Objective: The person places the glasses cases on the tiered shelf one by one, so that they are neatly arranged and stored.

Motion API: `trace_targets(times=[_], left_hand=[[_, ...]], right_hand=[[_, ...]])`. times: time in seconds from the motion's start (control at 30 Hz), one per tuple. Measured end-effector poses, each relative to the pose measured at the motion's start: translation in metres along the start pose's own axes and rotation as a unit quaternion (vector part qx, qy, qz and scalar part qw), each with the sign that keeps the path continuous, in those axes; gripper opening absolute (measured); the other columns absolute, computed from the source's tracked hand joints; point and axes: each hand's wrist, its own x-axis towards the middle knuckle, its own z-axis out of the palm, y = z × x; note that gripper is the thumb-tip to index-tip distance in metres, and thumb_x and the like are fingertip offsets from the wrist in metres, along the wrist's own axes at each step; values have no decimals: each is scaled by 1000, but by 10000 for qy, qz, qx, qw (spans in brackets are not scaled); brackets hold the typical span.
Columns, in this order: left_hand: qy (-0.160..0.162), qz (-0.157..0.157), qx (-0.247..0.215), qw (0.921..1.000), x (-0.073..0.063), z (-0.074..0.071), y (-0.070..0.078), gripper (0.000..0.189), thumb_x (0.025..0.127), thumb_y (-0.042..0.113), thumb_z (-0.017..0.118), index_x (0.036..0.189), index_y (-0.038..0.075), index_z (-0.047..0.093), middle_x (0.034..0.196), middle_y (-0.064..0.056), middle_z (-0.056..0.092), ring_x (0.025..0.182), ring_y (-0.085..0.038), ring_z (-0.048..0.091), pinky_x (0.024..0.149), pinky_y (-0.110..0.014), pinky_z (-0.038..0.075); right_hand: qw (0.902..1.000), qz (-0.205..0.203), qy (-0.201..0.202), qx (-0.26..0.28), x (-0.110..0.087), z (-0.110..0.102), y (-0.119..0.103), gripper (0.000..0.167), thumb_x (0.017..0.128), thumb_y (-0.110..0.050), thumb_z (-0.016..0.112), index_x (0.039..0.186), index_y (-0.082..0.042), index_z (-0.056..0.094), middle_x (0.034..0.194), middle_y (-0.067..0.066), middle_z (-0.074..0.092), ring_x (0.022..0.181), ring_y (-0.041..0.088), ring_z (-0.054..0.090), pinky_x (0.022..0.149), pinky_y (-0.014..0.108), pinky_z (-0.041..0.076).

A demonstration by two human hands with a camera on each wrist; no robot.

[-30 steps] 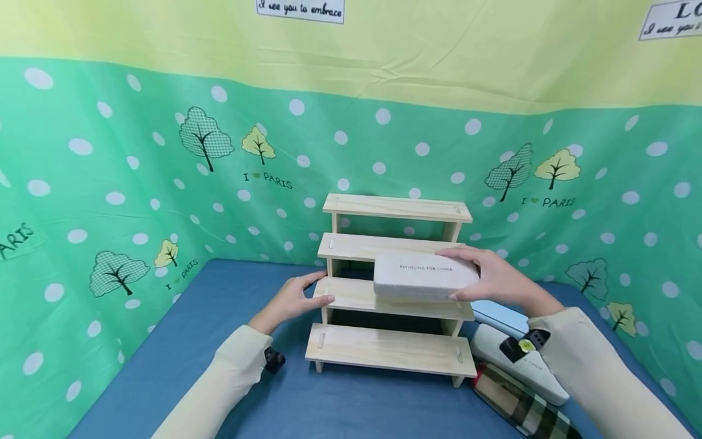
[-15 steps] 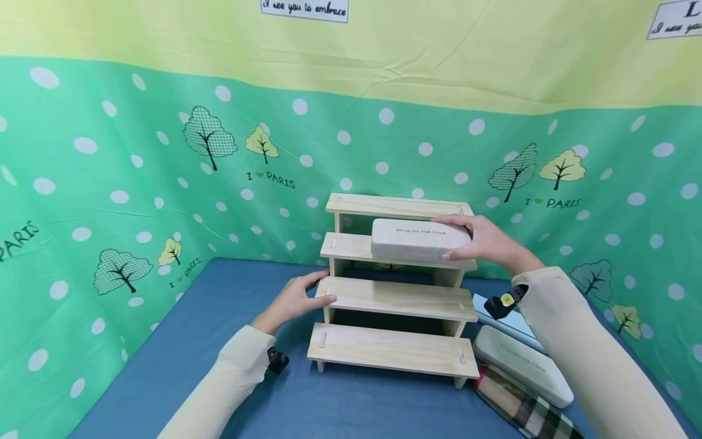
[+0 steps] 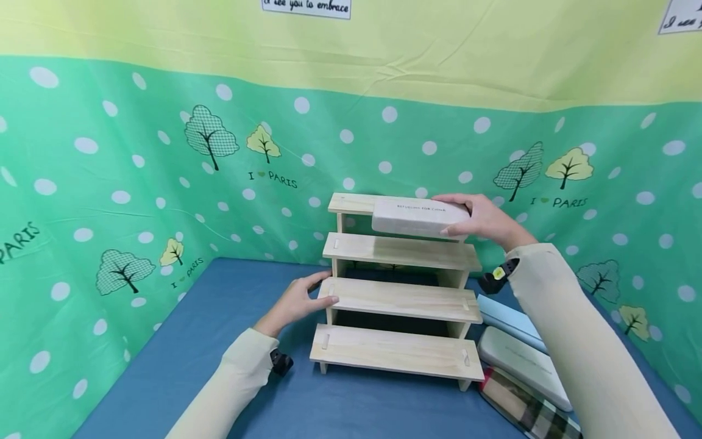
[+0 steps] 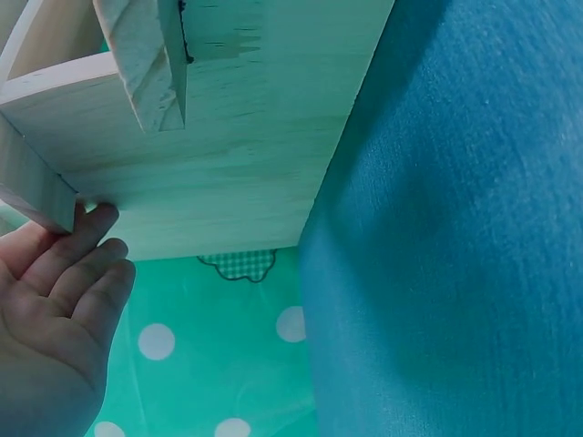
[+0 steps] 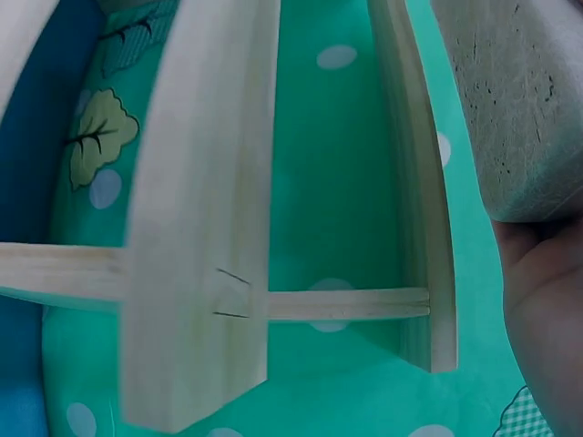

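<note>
At the right end of a pale grey case (image 3: 414, 218), the right hand (image 3: 482, 219) grips it, thumb on the near side and fingers along the far edge, so the case stretches leftward from the palm. Lower down and to the left, well apart from the case, the left hand (image 3: 293, 305) pinches the left end of the second shelf from the bottom (image 3: 406, 297), thumb in front and a finger behind, and seems to be steadying the wooden stand (image 3: 395, 352). The right hand is thus the nearer one. The case's long axis runs side to side, roughly in line with the boards, its lettered face up. From the head view it covers the middle and right of the top shelf (image 3: 351, 203), hiding the front edge there; the right wrist view shows a strip of curtain (image 5: 475, 291) between board and case, so the two look apart at that end. How far the case's base lies over the board's depth cannot be told, and that relation probably counts most. Right of the stand, a light blue box (image 3: 507, 318), a second grey case (image 3: 515, 358) and a plaid case (image 3: 529, 405) lie aslant on the desk (image 3: 181, 317).
</note>
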Motion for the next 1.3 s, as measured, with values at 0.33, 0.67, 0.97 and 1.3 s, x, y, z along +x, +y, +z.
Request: trace_targets(times=[0.33, 0.67, 0.97, 1.3], left_hand=[[28, 15, -44, 10000, 1, 1, 0, 69, 84, 38, 70, 140, 6, 45, 141, -17, 45, 128, -36, 44, 102, -49, 38], [37, 41, -116, 9999, 0, -1, -1, 69, 84, 36, 71, 140, 5, 45, 141, -18, 46, 128, -35, 44, 102, -48, 38], [29, 48, -142, 9999, 0, 1, -2, 70, 84, 36, 71, 140, 4, 44, 141, -18, 46, 128, -35, 44, 103, -48, 38], [18, 51, -265, 9996, 0, 1, -2, 70, 84, 36, 70, 141, 3, 43, 140, -19, 45, 128, -35, 44, 102, -48, 38]], right_hand=[[9999, 121, -16, 4, 22, -7, 3, 64, 80, -18, 73, 139, -18, 49, 133, 9, 48, 109, 24, 46, 87, 41, 39], [9992, 362, -136, -55, 40, -8, -1, 65, 80, -23, 73, 139, -19, 46, 137, 9, 44, 113, 28, 44, 89, 44, 38], [9984, 384, -303, 289, 52, 0, 8, 68, 79, -19, 72, 140, -15, 44, 136, 11, 44, 112, 28, 44, 87, 40, 41], [9980, 508, -374, 99, 56, -1, 6, 72, 80, -23, 71, 144, -17, 39, 140, 12, 40, 116, 30, 41, 92, 47, 38]])
